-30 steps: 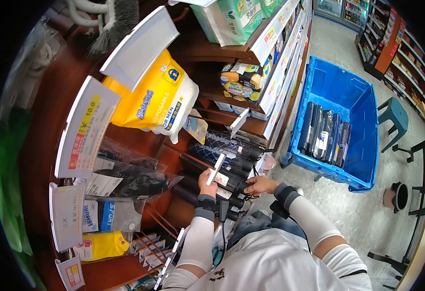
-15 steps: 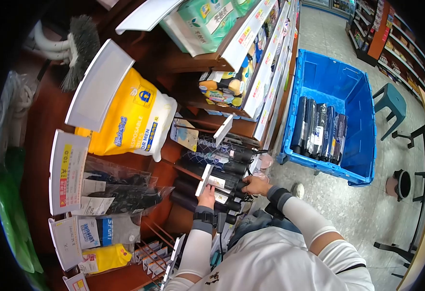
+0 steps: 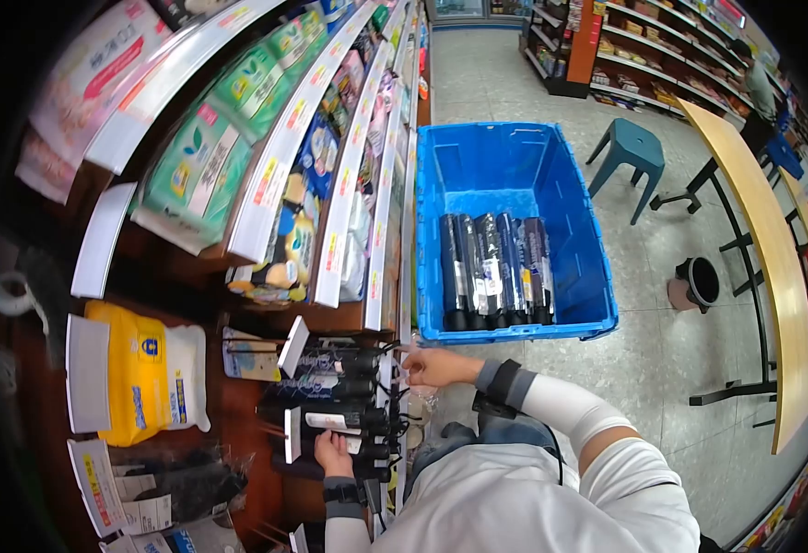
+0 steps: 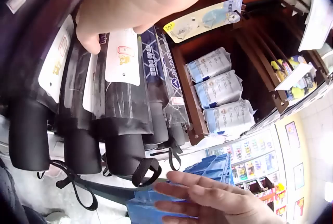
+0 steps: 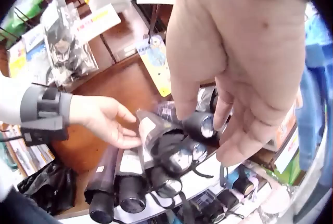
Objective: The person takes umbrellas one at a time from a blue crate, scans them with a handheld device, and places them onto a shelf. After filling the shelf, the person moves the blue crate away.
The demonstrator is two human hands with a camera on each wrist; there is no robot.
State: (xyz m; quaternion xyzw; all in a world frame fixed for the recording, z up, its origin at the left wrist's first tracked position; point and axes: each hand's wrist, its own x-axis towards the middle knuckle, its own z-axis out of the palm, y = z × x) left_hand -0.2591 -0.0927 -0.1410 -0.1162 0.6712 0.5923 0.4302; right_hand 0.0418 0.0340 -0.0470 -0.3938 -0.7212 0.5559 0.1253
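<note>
Folded black umbrellas (image 3: 335, 419) in clear sleeves, with white labels and wrist straps, lie side by side on the shelf hooks. My left hand (image 3: 333, 453) is at this row; its thumb and fingers lie on either side of one labelled umbrella (image 4: 123, 63). Just past the handle ends is my right hand (image 3: 433, 366), which holds nothing. Its fingers are spread in the left wrist view and bend loosely downward in the right wrist view, near the handles. Navy patterned umbrellas (image 4: 154, 68) lie beside the black ones.
A blue crate (image 3: 515, 334) on the floor holds several folded umbrellas (image 3: 487, 267). White price-tag holders (image 3: 292, 435) jut from the hooks. Yellow packs (image 3: 137, 373) and bagged socks hang to the left. A green stool (image 3: 639, 147), a bin (image 3: 699, 281) and a table (image 3: 772, 304) stand to the right.
The head view has turned right, toward the crate. My right hand has let go of the umbrella handle and moved away from it. My left hand stays at the umbrella row.
</note>
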